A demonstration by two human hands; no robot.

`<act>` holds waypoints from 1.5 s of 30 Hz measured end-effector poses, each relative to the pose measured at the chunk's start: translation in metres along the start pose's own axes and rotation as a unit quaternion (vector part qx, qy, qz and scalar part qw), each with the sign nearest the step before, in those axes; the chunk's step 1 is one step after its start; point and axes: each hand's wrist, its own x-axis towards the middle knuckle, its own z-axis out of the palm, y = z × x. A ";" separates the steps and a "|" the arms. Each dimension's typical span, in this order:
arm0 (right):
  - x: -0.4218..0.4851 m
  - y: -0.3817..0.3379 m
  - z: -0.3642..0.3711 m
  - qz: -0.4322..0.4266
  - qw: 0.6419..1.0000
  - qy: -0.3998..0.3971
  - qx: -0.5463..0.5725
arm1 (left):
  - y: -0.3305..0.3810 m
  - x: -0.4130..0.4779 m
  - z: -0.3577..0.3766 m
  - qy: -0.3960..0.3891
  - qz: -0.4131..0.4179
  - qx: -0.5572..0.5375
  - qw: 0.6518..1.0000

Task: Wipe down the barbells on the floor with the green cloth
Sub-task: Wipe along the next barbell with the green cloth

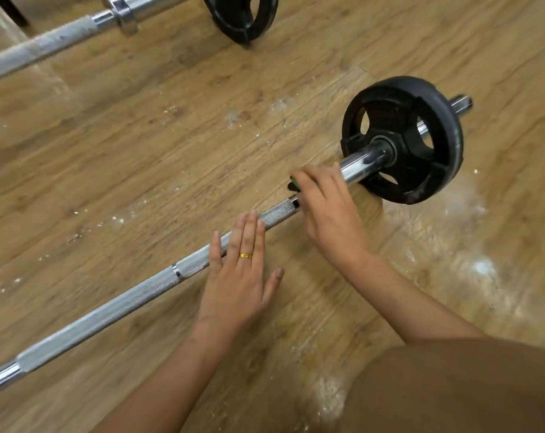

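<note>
A silver barbell [109,314] lies diagonally across the wooden floor, with a black weight plate [402,142] on its right end. My left hand [240,276] lies flat with straight fingers across the knurled shaft near its middle. My right hand [324,207] curls over the bar close to the sleeve and grips the green cloth [293,183], of which only a small green edge shows past the fingertips. A second barbell [62,42] with its own black plate [240,17] lies at the top of the view.
The wooden floor [171,145] carries white dusty patches, heaviest at the right and near my brown-clothed knee [468,389]. A dark furniture leg [12,7] stands at the top left behind the second barbell.
</note>
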 end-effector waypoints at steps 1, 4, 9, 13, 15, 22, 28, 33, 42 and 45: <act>0.001 0.006 -0.003 0.016 1.000 0.021 0.005 | -0.001 0.001 0.000 0.001 0.000 -0.001 1.000; 0.001 0.018 -0.006 0.026 0.999 -0.027 0.004 | -0.001 0.003 -0.001 0.006 0.000 -0.004 1.000; 0.026 0.030 0.004 0.027 0.996 -0.076 0.033 | -0.004 0.007 0.001 0.013 -0.008 -0.009 1.000; 0.006 0.024 0.000 0.032 0.997 -0.049 0.045 | -0.008 0.010 -0.001 0.009 -0.010 -0.007 1.000; 0.005 0.022 -0.004 0.031 0.996 -0.064 0.046 | -0.008 0.012 -0.004 0.003 -0.014 -0.005 1.000; 0.049 0.022 0.002 0.039 0.988 -0.146 0.041 | -0.013 0.017 -0.011 -0.015 -0.022 0.005 1.000; 0.033 0.023 0.007 0.024 0.995 -0.079 0.052 | -0.003 0.026 -0.018 -0.054 -0.057 0.027 0.997; 0.057 0.024 0.020 0.027 0.996 -0.076 0.038 | 0.028 0.047 -0.014 -0.067 -0.163 -0.003 0.984; 0.077 0.033 0.021 0.015 0.990 -0.133 0.041 | 0.019 0.062 -0.006 -0.054 -0.179 0.022 0.982; 0.092 0.034 0.025 0.014 0.986 -0.160 0.049 | 0.008 0.069 -0.002 -0.047 -0.181 0.031 0.982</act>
